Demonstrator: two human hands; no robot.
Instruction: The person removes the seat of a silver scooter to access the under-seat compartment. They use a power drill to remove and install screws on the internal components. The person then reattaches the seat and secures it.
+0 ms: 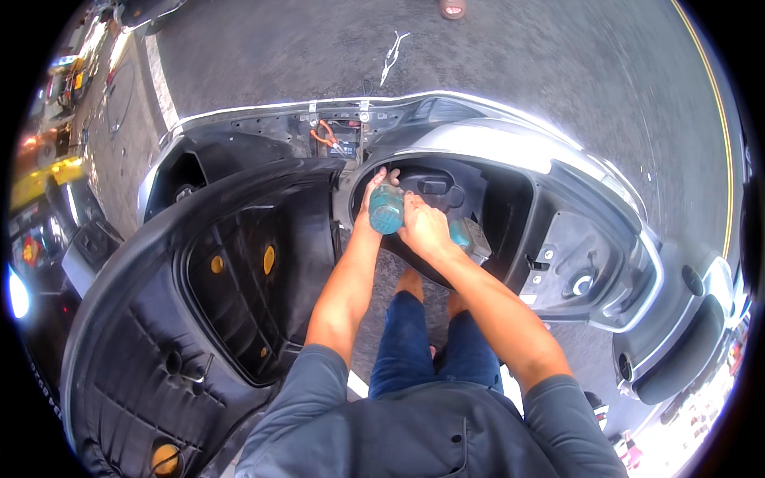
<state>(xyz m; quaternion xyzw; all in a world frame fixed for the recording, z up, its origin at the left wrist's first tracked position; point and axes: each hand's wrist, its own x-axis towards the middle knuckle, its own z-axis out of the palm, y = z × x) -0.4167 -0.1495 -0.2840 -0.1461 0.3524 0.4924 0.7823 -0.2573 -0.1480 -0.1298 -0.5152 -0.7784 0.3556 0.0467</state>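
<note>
A teal cordless drill points down over the rim of the scooter's under-seat storage bin, its rear end toward me. My right hand is closed around its handle, with the grey battery pack showing beyond the wrist. My left hand is closed about the front of the drill, fingers on its far side. The drill's tip and whatever it touches are hidden beneath its body. Just beyond my left hand, orange-handled pliers lie by the scooter battery in an uncovered bay.
The raised black seat stands on the left, underside toward me. Silver side panels run along the far side. A cable with metal ends lies on the asphalt beyond. Another scooter is at right. Someone's foot shows at the top.
</note>
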